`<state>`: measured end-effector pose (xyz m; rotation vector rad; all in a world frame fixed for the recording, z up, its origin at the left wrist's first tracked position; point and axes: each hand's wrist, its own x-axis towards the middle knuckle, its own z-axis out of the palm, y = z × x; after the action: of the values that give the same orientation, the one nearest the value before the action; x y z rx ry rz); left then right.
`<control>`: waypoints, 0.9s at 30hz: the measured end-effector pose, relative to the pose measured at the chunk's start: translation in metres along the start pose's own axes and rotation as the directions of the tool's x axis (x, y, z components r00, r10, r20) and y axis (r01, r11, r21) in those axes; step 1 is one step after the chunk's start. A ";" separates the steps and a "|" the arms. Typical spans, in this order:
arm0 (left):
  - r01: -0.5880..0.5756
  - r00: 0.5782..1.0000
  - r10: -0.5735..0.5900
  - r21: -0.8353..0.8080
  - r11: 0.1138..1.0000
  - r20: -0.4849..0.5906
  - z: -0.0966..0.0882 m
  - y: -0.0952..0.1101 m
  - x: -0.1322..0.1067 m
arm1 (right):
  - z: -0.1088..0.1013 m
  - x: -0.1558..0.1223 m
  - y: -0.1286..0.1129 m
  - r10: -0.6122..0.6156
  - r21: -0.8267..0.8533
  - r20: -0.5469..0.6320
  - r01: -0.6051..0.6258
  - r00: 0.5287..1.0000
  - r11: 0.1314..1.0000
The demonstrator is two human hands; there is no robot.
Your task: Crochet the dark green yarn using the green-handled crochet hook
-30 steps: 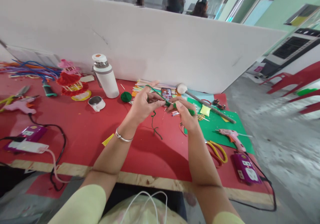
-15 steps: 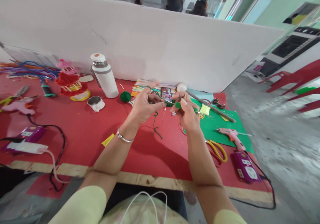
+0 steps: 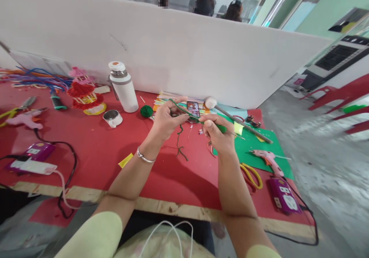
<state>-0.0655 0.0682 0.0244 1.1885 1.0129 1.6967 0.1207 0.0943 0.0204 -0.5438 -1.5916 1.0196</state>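
My left hand (image 3: pixel 165 119) is closed on green yarn (image 3: pixel 182 108), which runs over its raised index finger towards my right hand. A loose tail of the same yarn hangs below and lies on the table. My right hand (image 3: pixel 219 132) grips a crochet hook (image 3: pixel 221 128) by its green handle, with the tip near the yarn between my hands. Small green work at the left fingertips is partly hidden. A ball of green yarn (image 3: pixel 146 111) sits left of my left hand. Behind my hands a phone (image 3: pixel 193 109) shows a lit picture.
On the red table (image 3: pixel 178 181) stand a white flask (image 3: pixel 124 91) and a metal-lined cup (image 3: pixel 112 118). Yellow-handled scissors (image 3: pixel 251 175), a pink glue gun (image 3: pixel 268 159) and a purple power box (image 3: pixel 284 196) lie at right. A white panel (image 3: pixel 178 50) closes the back.
My right hand has turned and now holds the hook flatter, its handle lying further back in the palm. The yarn between my hands is drawn out in a longer line. The view shifts slightly.
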 end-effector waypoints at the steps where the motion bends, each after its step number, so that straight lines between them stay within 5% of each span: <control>1: -0.033 0.999 0.034 0.051 0.998 -0.028 0.000 0.000 0.000 | -0.001 0.000 -0.001 0.008 0.013 -0.013 -0.008 1.000 1.000; 8: -0.134 0.972 0.178 0.261 0.956 -0.154 0.001 0.000 -0.001 | -0.008 0.000 0.001 0.021 -0.103 -0.001 -0.021 1.000 0.994; 12: -0.057 0.989 0.070 0.105 0.993 -0.128 0.003 0.003 -0.001 | -0.010 0.002 0.005 -0.150 -0.500 -0.011 0.124 0.989 0.857; 15: 0.075 0.994 -0.083 -0.103 0.992 -0.077 0.003 0.006 0.000 | -0.012 0.003 0.006 -0.260 -0.637 0.052 0.232 0.964 0.735; 19: 0.199 0.979 -0.204 -0.236 0.951 0.002 -0.001 0.010 0.000 | -0.012 -0.003 0.003 -0.309 -0.499 0.044 0.289 0.950 0.817; 24: 0.323 0.946 -0.302 -0.299 0.898 0.115 -0.003 0.010 0.001 | -0.001 -0.005 0.000 -0.354 -0.267 -0.342 0.271 0.871 0.925; 27: 0.361 0.932 -0.333 -0.310 0.879 0.141 0.001 0.006 0.001 | 0.004 -0.002 -0.001 -0.321 -0.154 -0.437 0.282 0.840 0.947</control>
<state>-0.0661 0.0671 0.0306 0.7947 0.7937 1.4464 0.1179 0.0907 0.0201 -0.5225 -1.2462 0.5341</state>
